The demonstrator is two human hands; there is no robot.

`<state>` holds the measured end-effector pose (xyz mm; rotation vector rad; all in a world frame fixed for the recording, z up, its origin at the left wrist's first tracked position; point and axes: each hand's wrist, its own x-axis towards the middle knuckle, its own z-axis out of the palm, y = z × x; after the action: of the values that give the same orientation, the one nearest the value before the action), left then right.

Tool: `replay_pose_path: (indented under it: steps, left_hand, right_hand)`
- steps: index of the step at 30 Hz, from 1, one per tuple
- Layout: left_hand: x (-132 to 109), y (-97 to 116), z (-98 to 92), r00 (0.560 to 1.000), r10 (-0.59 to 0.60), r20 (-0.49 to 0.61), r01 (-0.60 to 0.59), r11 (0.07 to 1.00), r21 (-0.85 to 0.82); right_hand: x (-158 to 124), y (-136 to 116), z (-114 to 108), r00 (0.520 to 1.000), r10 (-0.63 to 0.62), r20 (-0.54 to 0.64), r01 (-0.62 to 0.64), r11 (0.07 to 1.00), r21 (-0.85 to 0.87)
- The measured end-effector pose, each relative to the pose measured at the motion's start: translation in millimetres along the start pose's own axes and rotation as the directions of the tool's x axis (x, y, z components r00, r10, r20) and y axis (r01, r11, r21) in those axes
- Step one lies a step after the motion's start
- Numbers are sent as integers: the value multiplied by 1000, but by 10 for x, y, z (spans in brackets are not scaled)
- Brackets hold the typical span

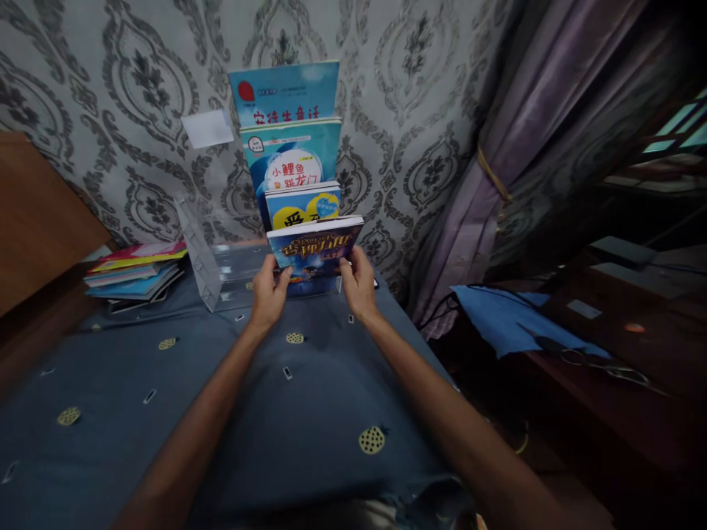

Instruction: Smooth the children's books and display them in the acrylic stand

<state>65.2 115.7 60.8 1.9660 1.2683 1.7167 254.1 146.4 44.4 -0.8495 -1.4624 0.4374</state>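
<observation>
Grey patterned wallpaper [417, 81] covers the wall behind, and a blue cloth [248, 442] printed with yellow pineapples spreads under the clear plastic stand [199, 258]. At the front of the stand, toward its right end, I grip a dark blue book [314, 254] with gold lettering, cover facing me. My left hand [269, 293] is closed on its left edge and my right hand [358, 285] on its right edge, both thumbs on the cover. I can't tell whether its lower edge rests in the stand. Behind it, stepping up at the stand's right part, are a yellow-and-blue book [292, 201], a turquoise book [309, 138] with a white circle, and a light blue book [309, 88] highest. Left of the stand lies a pile of books [138, 274]; right of it hangs a tied purple curtain [464, 213].
</observation>
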Motion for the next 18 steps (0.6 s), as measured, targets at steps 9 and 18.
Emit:
replay_pose_path:
  steps: [9,18]
  left_hand:
    - [131,40,46,999,-8,-37,6,998,-56]
    - [94,-159,97,999,-33,13,33,999,5]
  right_hand:
    - [94,54,54,1000,1,-24,-2,1000,-30]
    - [18,304,65,1000,24,-19,-26,996,-86]
